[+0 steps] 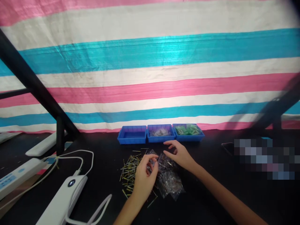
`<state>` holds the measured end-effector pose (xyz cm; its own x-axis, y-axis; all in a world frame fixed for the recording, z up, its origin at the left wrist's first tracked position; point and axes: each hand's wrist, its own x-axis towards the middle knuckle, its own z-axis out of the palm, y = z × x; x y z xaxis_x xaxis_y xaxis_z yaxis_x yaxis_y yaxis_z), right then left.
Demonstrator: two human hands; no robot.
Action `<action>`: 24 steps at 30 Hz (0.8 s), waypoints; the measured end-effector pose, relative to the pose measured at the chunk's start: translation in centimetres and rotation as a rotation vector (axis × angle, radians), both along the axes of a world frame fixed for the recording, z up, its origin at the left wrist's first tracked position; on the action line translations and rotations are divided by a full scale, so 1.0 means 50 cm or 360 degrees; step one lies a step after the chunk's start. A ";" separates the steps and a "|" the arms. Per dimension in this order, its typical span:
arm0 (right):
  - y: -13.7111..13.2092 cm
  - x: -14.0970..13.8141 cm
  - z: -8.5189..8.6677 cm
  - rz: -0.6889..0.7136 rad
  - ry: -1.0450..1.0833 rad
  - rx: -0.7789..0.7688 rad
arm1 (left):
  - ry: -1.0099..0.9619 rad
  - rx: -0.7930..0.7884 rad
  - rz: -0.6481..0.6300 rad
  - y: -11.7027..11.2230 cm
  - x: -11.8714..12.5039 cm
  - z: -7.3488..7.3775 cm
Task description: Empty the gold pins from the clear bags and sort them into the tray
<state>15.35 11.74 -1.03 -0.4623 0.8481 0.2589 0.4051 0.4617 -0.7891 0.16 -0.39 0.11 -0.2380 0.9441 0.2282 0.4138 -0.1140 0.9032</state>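
Note:
My left hand (145, 173) is in front of a pile of thin yellow-and-silver sticks (131, 172), at its right side. Its fingers are curled in towards the thumb; whatever they hold, if anything, is hidden. My right hand (179, 154) reaches over clear plastic bags (170, 179), its thumb and forefinger apart with nothing visible between them. Just beyond it stand three blue trays. The left tray (132, 140) has a bare floor, the middle tray (161, 139) holds small clear pieces (160, 132), and the right tray (189, 138) holds green-and-white pieces (187, 129).
A white power bank (62, 200) with a lit display and a looped white cable (103, 203) lie on the left of the black table (100, 172). Farther left is a white power strip (20, 175). Black frame bars (37, 84) slant before a striped sheet (150, 75). A blurred-out patch covers the right.

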 end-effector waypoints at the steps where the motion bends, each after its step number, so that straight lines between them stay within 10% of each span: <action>1: -0.014 0.008 -0.005 0.0062 -0.0140 0.0080 | -0.0005 -0.0002 0.0008 0.000 0.000 -0.001; 8: -0.065 0.056 -0.017 -0.0033 -0.0718 0.0347 | 0.0022 -0.0076 -0.0074 -0.010 0.020 -0.003; 24: -0.091 0.063 -0.035 -0.0031 -0.0211 0.0204 | -0.0009 -0.0115 -0.0093 -0.011 0.025 0.003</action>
